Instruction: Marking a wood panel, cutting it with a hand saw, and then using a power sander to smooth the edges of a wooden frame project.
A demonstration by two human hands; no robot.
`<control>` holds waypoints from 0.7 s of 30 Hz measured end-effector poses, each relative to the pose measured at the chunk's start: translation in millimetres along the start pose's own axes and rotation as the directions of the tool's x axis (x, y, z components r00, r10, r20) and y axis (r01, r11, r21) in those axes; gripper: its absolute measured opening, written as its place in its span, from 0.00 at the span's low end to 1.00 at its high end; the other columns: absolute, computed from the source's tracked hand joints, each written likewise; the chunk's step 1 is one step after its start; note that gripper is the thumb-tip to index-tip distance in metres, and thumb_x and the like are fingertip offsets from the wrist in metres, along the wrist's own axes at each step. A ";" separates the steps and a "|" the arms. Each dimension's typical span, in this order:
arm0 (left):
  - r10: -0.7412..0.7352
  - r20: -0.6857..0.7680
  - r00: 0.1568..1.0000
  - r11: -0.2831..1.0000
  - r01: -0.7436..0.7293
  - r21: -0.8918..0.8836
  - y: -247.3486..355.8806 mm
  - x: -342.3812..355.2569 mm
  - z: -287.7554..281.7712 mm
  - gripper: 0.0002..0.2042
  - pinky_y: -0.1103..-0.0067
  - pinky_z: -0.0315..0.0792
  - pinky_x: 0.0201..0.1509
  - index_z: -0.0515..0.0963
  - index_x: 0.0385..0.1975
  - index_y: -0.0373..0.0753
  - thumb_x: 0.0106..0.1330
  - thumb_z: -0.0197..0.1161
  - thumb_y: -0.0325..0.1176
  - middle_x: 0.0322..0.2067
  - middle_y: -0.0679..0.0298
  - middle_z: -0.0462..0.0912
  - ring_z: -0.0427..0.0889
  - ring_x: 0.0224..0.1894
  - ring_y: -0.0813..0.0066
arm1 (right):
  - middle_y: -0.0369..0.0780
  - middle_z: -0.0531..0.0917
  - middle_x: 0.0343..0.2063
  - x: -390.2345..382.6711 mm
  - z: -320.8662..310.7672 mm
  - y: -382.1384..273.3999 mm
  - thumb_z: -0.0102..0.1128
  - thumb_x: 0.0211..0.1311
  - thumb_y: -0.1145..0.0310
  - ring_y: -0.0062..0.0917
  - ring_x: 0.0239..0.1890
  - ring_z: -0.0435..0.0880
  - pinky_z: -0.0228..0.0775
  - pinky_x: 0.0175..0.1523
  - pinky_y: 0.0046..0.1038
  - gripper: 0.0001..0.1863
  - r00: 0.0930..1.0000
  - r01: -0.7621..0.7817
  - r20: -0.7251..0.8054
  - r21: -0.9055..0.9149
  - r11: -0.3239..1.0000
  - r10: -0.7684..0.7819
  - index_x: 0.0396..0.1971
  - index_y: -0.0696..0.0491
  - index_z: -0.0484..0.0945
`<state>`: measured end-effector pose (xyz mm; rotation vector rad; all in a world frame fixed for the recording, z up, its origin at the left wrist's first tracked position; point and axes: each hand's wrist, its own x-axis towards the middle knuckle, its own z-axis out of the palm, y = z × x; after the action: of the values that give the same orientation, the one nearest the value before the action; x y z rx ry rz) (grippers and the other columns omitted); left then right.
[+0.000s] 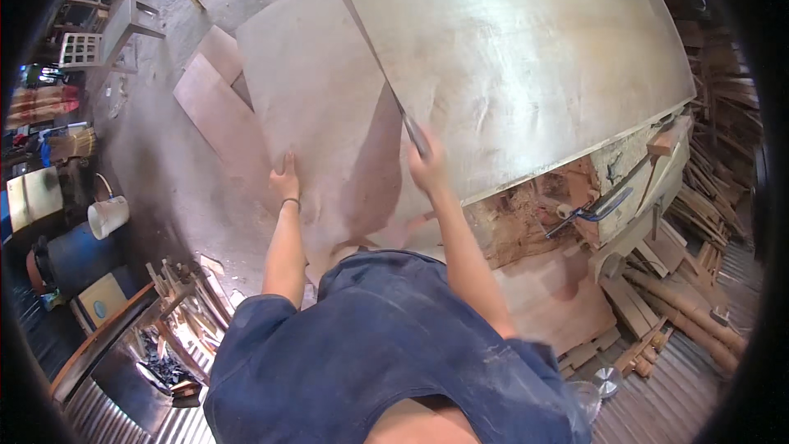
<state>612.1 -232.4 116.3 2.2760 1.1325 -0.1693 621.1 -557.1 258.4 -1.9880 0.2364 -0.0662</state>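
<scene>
A pale plywood sheet (304, 66) lies before me, with a larger plywood sheet (534, 41) to its right. Between them runs a narrow dark gap that widens toward me beside a shadow. My right hand (426, 168) is closed around a long, slim, dark grey hand tool (417, 133). Its thin end tapers away from me into the gap; the exact kind of tool is hard to make out. On the left, my left hand (284, 180) rests on the smaller sheet, fingers apart, a dark band at the wrist.
Smaller board pieces (209, 86) lie at the left. Under the large sheet's near edge are a blue clamp (604, 207) and sawdust (518, 222). Lumber scraps (699, 189) pile up at the right. A white bucket (108, 216) and a plastic chair (127, 29) stand at the left.
</scene>
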 end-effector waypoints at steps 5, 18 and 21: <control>0.026 -0.042 0.999 0.993 -0.031 -0.115 -30.3 -5.2 9.4 0.49 0.63 0.68 0.57 0.73 0.48 0.21 0.48 0.60 0.72 0.48 0.38 0.77 0.75 0.54 0.46 | 0.54 0.82 0.41 -158.4 -107.8 -104.3 0.55 0.54 0.79 0.40 0.42 0.85 0.75 0.45 0.33 0.25 0.967 -0.226 0.102 -0.083 0.971 0.234 0.55 0.63 0.71; 0.026 -0.048 0.999 0.989 -0.033 -0.142 -26.4 -5.3 8.4 0.43 0.63 0.69 0.55 0.75 0.47 0.24 0.52 0.60 0.68 0.46 0.40 0.79 0.76 0.52 0.46 | 0.55 0.82 0.41 -65.3 -53.8 -80.8 0.51 0.55 0.78 0.40 0.46 0.83 0.73 0.51 0.31 0.26 0.937 -0.252 0.189 -0.217 0.943 0.294 0.57 0.62 0.69; -0.072 0.048 0.996 0.996 0.074 -0.048 -7.2 -17.3 -1.9 0.43 0.65 0.69 0.55 0.75 0.48 0.25 0.53 0.61 0.67 0.47 0.41 0.79 0.77 0.53 0.47 | 0.52 0.82 0.45 -173.8 -119.1 -94.8 0.51 0.53 0.80 0.37 0.46 0.84 0.72 0.52 0.32 0.27 0.975 -0.180 0.110 -0.120 0.976 0.193 0.57 0.63 0.69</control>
<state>595.5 -239.9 120.8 2.1777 1.1834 -0.2188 445.5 -591.8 404.6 -2.0609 0.3534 0.1922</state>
